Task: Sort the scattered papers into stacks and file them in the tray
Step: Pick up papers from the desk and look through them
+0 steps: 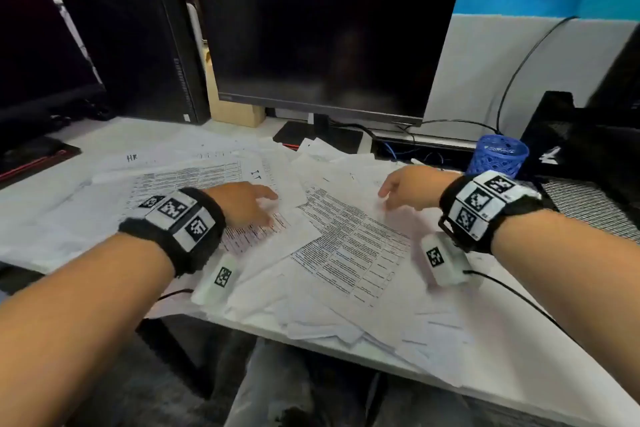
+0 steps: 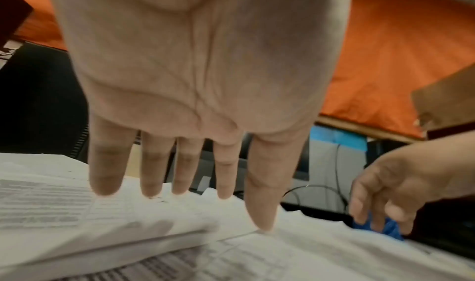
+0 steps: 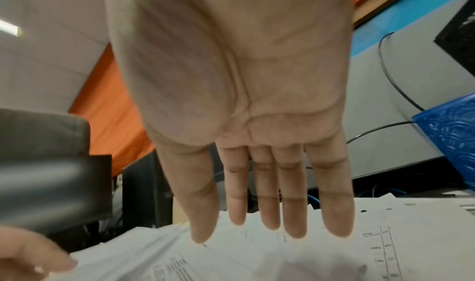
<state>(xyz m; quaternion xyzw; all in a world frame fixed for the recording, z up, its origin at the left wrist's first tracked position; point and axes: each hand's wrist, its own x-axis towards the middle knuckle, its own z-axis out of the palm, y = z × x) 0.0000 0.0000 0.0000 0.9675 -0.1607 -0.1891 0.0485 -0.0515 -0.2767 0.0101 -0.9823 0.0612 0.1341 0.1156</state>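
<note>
Scattered printed papers (image 1: 346,246) cover the white desk (image 1: 519,371) in a loose overlapping heap, some hanging over its front edge. My left hand (image 1: 249,204) hovers palm down over the sheets left of centre, fingers (image 2: 105,175) straight and spread, holding nothing. My right hand (image 1: 405,191) hovers palm down over the papers at right, fingers (image 3: 336,204) straight and close together, also empty. A black mesh tray (image 1: 588,191) stands at the right edge of the desk. Sheets (image 2: 128,224) lie just under the left fingertips; more sheets (image 3: 282,255) lie under the right ones.
A dark monitor (image 1: 325,31) stands behind the papers on its base (image 1: 311,139). A black computer tower (image 1: 138,52) and a second screen (image 1: 38,55) stand at left. A blue mesh pen cup (image 1: 498,156) sits beside the tray. Cables (image 1: 519,295) run across the right side.
</note>
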